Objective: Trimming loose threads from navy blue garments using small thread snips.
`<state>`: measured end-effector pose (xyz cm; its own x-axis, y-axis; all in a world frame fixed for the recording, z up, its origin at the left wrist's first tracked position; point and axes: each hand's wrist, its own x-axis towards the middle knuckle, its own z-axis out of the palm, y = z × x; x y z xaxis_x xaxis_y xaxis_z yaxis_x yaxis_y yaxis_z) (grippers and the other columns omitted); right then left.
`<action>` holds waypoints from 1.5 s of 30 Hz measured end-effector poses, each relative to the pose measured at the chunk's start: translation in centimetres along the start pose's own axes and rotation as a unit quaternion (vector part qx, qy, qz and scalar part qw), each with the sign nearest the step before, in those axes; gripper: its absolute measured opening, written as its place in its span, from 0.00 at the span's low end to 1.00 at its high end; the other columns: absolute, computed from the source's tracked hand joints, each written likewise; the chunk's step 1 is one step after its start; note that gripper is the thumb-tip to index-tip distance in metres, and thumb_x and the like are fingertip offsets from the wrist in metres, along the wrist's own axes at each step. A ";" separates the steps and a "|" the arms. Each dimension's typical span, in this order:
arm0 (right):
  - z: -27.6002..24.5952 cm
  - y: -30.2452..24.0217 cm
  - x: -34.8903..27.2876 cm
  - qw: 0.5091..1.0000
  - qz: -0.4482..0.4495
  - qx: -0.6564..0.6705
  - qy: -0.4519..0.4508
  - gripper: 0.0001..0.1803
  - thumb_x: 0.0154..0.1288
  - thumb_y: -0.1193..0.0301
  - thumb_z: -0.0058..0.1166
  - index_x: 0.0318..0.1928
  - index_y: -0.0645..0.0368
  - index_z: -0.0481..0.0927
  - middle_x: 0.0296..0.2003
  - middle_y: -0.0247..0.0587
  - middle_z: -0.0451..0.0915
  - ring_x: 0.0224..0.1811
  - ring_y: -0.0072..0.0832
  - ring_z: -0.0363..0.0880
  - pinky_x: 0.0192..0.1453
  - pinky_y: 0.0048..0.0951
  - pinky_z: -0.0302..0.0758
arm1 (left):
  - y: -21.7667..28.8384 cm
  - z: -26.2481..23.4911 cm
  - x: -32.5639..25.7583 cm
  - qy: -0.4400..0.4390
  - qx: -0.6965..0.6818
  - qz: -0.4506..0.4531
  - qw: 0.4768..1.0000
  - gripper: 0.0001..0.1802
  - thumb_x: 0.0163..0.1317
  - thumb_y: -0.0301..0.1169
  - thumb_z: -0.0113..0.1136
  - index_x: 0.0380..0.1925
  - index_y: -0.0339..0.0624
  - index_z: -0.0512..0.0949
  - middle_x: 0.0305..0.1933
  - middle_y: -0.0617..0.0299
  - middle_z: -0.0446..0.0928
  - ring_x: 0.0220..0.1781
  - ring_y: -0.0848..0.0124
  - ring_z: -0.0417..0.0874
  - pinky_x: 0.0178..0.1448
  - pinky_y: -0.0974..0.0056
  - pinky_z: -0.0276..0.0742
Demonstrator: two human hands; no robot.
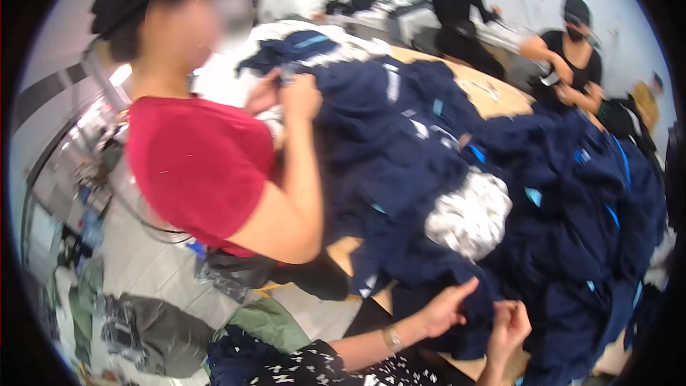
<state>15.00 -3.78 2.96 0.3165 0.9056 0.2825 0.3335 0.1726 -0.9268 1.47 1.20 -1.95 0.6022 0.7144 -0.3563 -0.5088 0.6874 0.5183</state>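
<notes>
Both my hands are at a dark navy garment (477,293) on the near side of the heaped table. My left hand (441,311), with a watch (392,339) on its wrist, has the thumb raised, and its fingers curl behind the navy cloth. Close on the right, my right hand (509,323) pinches the cloth between thumb and bent fingers. Just beyond them a bundle of white fabric strips (469,216) rests on the navy pile. Motion blur softens the garment's details.
Navy garments (586,243) with light-blue bits cover much of the wooden table (493,96). A person in a red top (200,171) works on the left, handling cloth. Two people in black (572,64) are at the back. Grey and green bundles (164,336) lie on the tiled floor.
</notes>
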 end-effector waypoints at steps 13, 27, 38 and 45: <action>-0.4 4.2 -1.5 0.989 0.039 0.136 0.040 0.07 0.66 0.73 0.51 0.32 0.63 0.77 0.17 0.23 0.66 0.16 0.09 0.57 0.20 0.13 0.51 | 0.2 -0.4 0.0 -0.057 -0.135 -0.095 0.985 0.16 0.63 0.51 0.52 0.34 0.54 0.80 0.30 0.75 0.81 0.27 0.82 0.79 0.23 0.76 0.71; 0.0 2.7 -0.8 0.977 0.093 0.189 0.044 0.04 0.59 0.77 0.57 0.29 0.63 0.76 0.21 0.21 0.67 0.22 0.07 0.59 0.25 0.12 0.55 | 2.5 1.2 -0.8 -0.129 -0.163 -0.016 0.978 0.27 0.69 0.49 0.37 0.51 0.39 0.73 0.53 0.56 0.76 0.55 0.58 0.76 0.65 0.49 0.65; -0.6 2.3 -1.5 0.969 0.104 0.215 0.061 0.06 0.62 0.77 0.52 0.27 0.62 0.76 0.21 0.29 0.73 0.19 0.10 0.66 0.22 0.14 0.61 | 3.0 0.6 -1.0 -0.078 -0.128 0.122 0.981 0.22 0.70 0.43 0.39 0.56 0.39 0.65 0.58 0.57 0.70 0.62 0.58 0.68 0.69 0.41 0.56; 0.0 2.5 -0.8 0.965 0.107 0.236 0.043 0.07 0.67 0.71 0.49 0.32 0.60 0.75 0.12 0.23 0.63 0.11 0.10 0.56 0.15 0.15 0.49 | 6.6 0.0 -1.4 -0.048 -0.092 0.022 0.994 0.17 0.66 0.44 0.51 0.47 0.47 0.73 0.48 0.69 0.76 0.51 0.73 0.75 0.56 0.55 0.74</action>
<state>15.56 -4.09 0.43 0.4128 0.9079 0.0722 -0.1839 0.1607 -0.9697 -2.72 4.70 1.95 0.6284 0.7344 -0.2564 -0.6344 0.6746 0.3775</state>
